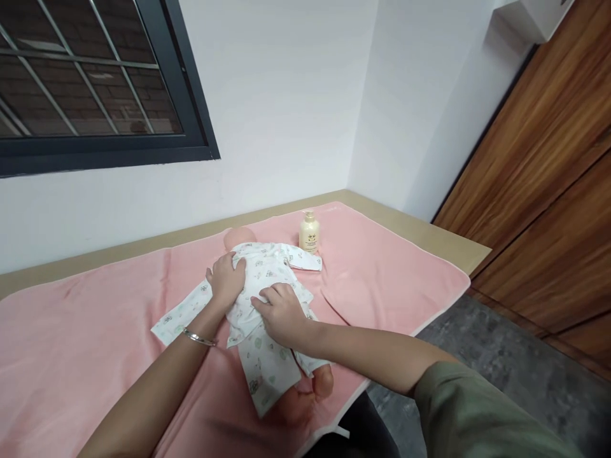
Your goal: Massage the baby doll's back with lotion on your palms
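A baby doll (239, 237) lies on its back or front, I cannot tell which, in a white printed shirt (267, 259) and matching pants (268, 366). My left hand (226, 280) is wrapped over the side of the doll's upper body, thumb on the shirt. Lower down, my right hand (282, 312) has its fingers curled at the front of the shirt, with cloth at the fingertips. One sleeve (184, 312) stretches out flat to the left, the other to the right. The doll's bare feet (323, 380) stick out below the pants.
Beside the right sleeve stands a cream pump bottle (309, 234). A pink blanket (391, 273) covers most of the tan table (429, 235). White walls and a dark window frame (200, 127) rise behind. Wooden doors (548, 178) are at the right.
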Tool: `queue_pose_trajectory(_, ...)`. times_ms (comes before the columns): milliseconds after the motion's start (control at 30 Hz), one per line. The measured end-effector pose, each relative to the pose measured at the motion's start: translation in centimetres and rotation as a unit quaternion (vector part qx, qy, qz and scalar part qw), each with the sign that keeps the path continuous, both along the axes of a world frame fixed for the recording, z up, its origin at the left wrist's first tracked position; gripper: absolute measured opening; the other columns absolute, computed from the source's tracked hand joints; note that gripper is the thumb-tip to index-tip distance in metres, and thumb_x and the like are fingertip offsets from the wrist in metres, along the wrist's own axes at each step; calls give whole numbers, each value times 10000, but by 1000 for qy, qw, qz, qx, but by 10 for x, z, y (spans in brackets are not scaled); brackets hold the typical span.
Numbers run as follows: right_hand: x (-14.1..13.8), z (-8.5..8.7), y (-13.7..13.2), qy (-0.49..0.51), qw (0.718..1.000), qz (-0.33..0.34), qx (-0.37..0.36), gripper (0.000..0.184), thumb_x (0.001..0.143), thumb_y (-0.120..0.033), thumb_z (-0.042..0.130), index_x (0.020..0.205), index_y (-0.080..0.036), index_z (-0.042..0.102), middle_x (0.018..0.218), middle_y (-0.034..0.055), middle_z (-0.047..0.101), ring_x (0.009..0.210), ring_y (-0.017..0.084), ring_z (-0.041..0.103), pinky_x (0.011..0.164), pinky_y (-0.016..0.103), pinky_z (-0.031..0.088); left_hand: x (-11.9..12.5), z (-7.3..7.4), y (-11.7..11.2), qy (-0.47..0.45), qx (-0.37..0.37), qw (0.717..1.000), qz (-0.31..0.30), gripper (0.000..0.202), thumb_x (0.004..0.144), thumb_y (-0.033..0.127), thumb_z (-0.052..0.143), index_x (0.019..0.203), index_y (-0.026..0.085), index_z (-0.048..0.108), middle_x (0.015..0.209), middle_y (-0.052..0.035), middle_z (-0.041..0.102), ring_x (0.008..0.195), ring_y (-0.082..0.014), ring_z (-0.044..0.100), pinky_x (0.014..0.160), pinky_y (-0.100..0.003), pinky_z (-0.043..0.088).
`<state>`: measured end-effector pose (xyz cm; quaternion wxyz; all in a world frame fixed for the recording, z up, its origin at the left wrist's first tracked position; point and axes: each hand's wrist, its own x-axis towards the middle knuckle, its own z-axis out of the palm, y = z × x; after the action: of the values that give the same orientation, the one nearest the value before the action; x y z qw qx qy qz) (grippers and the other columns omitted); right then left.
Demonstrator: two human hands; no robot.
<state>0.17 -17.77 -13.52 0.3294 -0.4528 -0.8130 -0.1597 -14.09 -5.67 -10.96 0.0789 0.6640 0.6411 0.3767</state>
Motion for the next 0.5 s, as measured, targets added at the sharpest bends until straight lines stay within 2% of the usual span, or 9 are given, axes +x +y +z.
queue_pose_trajectory(167, 1, -2, 3, -40, 998, 30, -30, 187, 931, -136, 500, 1020, -176, 660, 853, 58, 616, 823, 208, 475, 758, 356, 360, -7, 9, 4, 23, -42, 999, -10, 436, 912, 416, 434, 1272, 224, 586, 1362, -131, 618, 1328, -357, 485, 1164, -641, 165)
queue_pose_trajectory(267, -1, 2, 3, -76, 994, 15, -72, 183, 974, -181, 462, 954, -161, 643, 845, 66, 624, 792, 207, 507, 746, 355, 378, -6, 10, 1, 19, -27, 999, -18, 422, 904, 402, 447, 1258, 226, 596, 1339, -132, 631, 1318, -363, 489, 1166, -652, 148)
queue_pose_trajectory(400, -6, 13, 1, -107, 986, -9, -130, 310, 1037, -311, 388, 957, -156, 643, 895, 77, 675, 813, 216, 596, 743, 358, 427, -1, 7, -7, 27, 26, 999, -35, 412, 896, 396, 471, 1245, 215, 595, 1313, -153, 633, 1296, -380, 491, 1158, -689, 117)
queue_pose_trajectory(500, -10, 19, 1, -102, 976, -32, -189, 428, 1042, -447, 375, 942, -163, 679, 865, 73, 714, 796, 218, 654, 692, 335, 456, 2, 3, -11, 62, 58, 995, -52, 425, 902, 375, 454, 1265, 197, 588, 1332, -165, 606, 1306, -369, 479, 1173, -666, 132)
